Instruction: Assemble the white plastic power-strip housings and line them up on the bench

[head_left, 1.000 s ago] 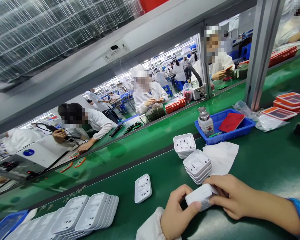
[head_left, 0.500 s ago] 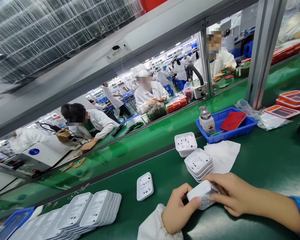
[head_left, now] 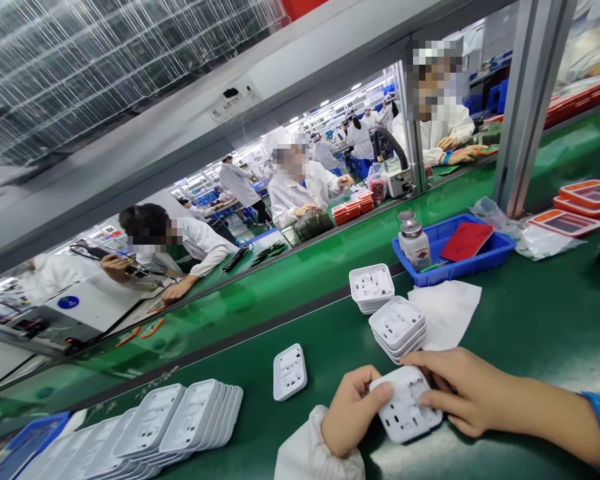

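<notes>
one square white plastic cover (head_left: 405, 415) has just tipped so its slotted face turns towards the wearer, its recesses now open to view. the left hand (head_left: 349, 410) and right hand (head_left: 473, 392) both pinch it above the green bench (head_left: 240, 413). beyond: one loose white cover (head_left: 290, 372), two short white stacks (head_left: 397, 323), one blue plastic tray (head_left: 463, 271), one white bottle (head_left: 415, 249).

Green-topped workbench (head_left: 530, 313), grey metal frame (head_left: 535, 107), blue stools (head_left: 364, 167), bright ceiling lights (head_left: 356, 87), far wall seemingly pale, blurred
</notes>
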A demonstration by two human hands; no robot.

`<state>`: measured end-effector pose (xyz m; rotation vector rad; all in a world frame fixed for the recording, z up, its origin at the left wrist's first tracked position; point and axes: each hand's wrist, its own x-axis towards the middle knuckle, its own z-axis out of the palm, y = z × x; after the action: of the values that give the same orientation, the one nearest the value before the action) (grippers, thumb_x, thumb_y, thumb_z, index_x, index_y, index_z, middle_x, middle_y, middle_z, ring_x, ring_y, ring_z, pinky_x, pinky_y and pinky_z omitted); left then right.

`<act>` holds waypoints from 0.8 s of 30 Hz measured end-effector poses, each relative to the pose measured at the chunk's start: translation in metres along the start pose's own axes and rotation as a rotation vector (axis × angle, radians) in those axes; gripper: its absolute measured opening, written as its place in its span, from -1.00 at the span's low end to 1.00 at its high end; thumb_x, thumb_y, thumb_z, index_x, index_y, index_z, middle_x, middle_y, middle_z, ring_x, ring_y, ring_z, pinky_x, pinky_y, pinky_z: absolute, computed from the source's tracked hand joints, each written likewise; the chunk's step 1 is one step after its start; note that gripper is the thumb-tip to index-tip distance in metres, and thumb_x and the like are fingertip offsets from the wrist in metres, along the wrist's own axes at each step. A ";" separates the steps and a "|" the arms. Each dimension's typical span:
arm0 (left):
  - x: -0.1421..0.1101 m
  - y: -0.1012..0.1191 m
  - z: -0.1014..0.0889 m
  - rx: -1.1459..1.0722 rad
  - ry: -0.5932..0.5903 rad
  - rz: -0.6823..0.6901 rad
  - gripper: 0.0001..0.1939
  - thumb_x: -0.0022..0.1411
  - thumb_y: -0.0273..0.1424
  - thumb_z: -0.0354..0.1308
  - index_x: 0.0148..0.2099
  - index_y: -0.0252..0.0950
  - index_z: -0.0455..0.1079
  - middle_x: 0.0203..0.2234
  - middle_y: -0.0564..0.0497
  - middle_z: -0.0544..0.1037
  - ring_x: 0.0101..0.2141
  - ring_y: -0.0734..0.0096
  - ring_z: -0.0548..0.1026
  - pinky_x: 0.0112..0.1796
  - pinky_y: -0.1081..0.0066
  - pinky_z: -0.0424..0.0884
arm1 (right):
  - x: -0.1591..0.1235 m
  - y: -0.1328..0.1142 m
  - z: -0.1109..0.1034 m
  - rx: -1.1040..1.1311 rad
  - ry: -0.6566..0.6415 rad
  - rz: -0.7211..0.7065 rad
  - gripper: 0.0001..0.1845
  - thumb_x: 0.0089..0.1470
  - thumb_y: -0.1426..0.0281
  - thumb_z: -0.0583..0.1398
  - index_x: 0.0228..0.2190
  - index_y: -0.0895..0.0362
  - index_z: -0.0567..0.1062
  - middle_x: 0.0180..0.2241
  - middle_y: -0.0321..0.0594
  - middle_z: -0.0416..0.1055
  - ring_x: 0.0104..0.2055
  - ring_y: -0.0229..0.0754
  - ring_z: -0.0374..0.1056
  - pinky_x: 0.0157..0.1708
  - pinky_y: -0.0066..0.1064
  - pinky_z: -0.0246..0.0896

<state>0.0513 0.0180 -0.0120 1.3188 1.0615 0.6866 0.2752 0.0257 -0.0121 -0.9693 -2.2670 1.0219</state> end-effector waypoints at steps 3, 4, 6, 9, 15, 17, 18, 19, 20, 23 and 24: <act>-0.002 0.002 -0.006 -0.131 0.121 -0.019 -0.45 -0.04 0.07 0.20 -0.55 -0.29 0.09 -0.69 0.20 0.11 -0.62 0.64 0.03 -0.57 0.54 -0.04 | 0.000 -0.001 -0.001 0.008 -0.030 -0.014 -0.62 0.10 0.38 0.16 -0.01 0.10 0.36 -0.42 -0.27 0.43 -0.45 -0.26 0.30 -0.40 -0.53 0.14; -0.003 0.003 -0.009 -0.164 0.207 -0.017 -0.45 -0.03 0.06 0.20 -0.55 -0.29 0.08 -0.69 0.20 0.10 -0.62 0.64 0.03 -0.58 0.55 -0.02 | 0.000 -0.001 0.000 0.003 -0.038 -0.011 -0.61 0.09 0.39 0.17 -0.01 0.10 0.36 -0.39 -0.26 0.44 -0.44 -0.26 0.31 -0.39 -0.52 0.14; -0.005 0.007 -0.017 -0.214 0.403 0.000 -0.48 -0.01 0.02 0.21 -0.53 -0.28 0.08 -0.67 0.20 0.11 -0.62 0.63 0.08 -0.58 0.55 0.05 | 0.000 0.001 0.001 -0.012 -0.051 -0.002 -0.59 0.10 0.38 0.17 0.01 0.09 0.36 -0.38 -0.25 0.45 -0.43 -0.25 0.33 -0.39 -0.51 0.14; -0.008 0.012 -0.034 -0.217 0.654 0.069 -0.52 0.01 -0.01 0.21 -0.50 -0.27 0.10 -0.62 0.17 0.17 -0.58 0.57 0.19 -0.54 0.53 0.17 | -0.002 0.004 0.003 -0.046 -0.065 -0.006 -0.61 0.11 0.35 0.17 0.00 0.08 0.38 -0.40 -0.26 0.44 -0.42 -0.23 0.34 -0.39 -0.50 0.15; -0.025 0.019 -0.062 0.445 1.104 0.271 -0.64 0.15 -0.07 0.08 -0.48 -0.25 0.25 -0.58 0.11 0.29 -0.50 0.45 0.27 -0.45 0.46 0.20 | -0.004 0.007 0.004 -0.078 -0.080 -0.020 -0.66 0.15 0.28 0.14 -0.03 0.06 0.38 -0.37 -0.25 0.44 -0.38 -0.21 0.35 -0.38 -0.49 0.16; -0.031 0.020 -0.069 0.718 1.163 0.300 -0.69 0.16 -0.11 0.07 -0.45 -0.24 0.29 -0.55 0.08 0.36 -0.47 0.40 0.31 -0.40 0.41 0.22 | -0.004 0.007 0.004 -0.094 -0.079 -0.034 -0.68 0.16 0.29 0.14 -0.05 0.07 0.40 -0.37 -0.24 0.44 -0.37 -0.20 0.36 -0.38 -0.48 0.15; -0.032 0.020 -0.072 0.844 1.167 0.309 -0.70 0.16 -0.12 0.07 -0.45 -0.24 0.30 -0.54 0.06 0.39 -0.47 0.37 0.33 -0.37 0.39 0.22 | -0.004 0.007 0.004 -0.106 -0.076 -0.039 -0.70 0.15 0.30 0.14 -0.07 0.08 0.40 -0.38 -0.24 0.44 -0.37 -0.20 0.36 -0.38 -0.48 0.15; -0.033 0.019 -0.075 0.959 1.148 0.306 -0.69 0.16 -0.12 0.07 -0.46 -0.24 0.30 -0.54 0.04 0.40 -0.46 0.35 0.34 -0.34 0.37 0.22 | -0.004 0.007 0.004 -0.118 -0.074 -0.041 -0.71 0.15 0.30 0.14 -0.08 0.09 0.41 -0.38 -0.24 0.44 -0.38 -0.20 0.36 -0.39 -0.47 0.14; -0.033 0.018 -0.077 1.055 1.109 0.289 -0.69 0.16 -0.12 0.07 -0.47 -0.24 0.30 -0.55 0.04 0.41 -0.46 0.33 0.35 -0.33 0.35 0.22 | -0.004 0.007 0.004 -0.130 -0.071 -0.042 -0.72 0.14 0.31 0.14 -0.10 0.11 0.42 -0.39 -0.23 0.44 -0.39 -0.20 0.35 -0.40 -0.47 0.13; -0.030 0.012 -0.083 1.233 0.918 0.150 -0.66 0.16 -0.11 0.06 -0.52 -0.23 0.26 -0.61 0.06 0.39 -0.51 0.33 0.35 -0.37 0.35 0.19 | -0.003 0.007 0.003 -0.146 -0.070 -0.051 -0.74 0.15 0.31 0.13 -0.13 0.12 0.43 -0.39 -0.21 0.44 -0.39 -0.19 0.35 -0.40 -0.46 0.13; -0.029 0.011 -0.084 1.267 0.855 0.095 -0.66 0.17 -0.11 0.05 -0.52 -0.23 0.24 -0.62 0.07 0.38 -0.52 0.34 0.34 -0.40 0.36 0.18 | -0.003 0.007 0.003 -0.147 -0.072 -0.056 -0.74 0.15 0.31 0.13 -0.13 0.12 0.43 -0.38 -0.21 0.43 -0.38 -0.19 0.35 -0.40 -0.46 0.13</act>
<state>-0.0338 0.0298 0.0112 2.2060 2.3614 0.6562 0.2778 0.0256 -0.0195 -0.9354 -2.4431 0.8895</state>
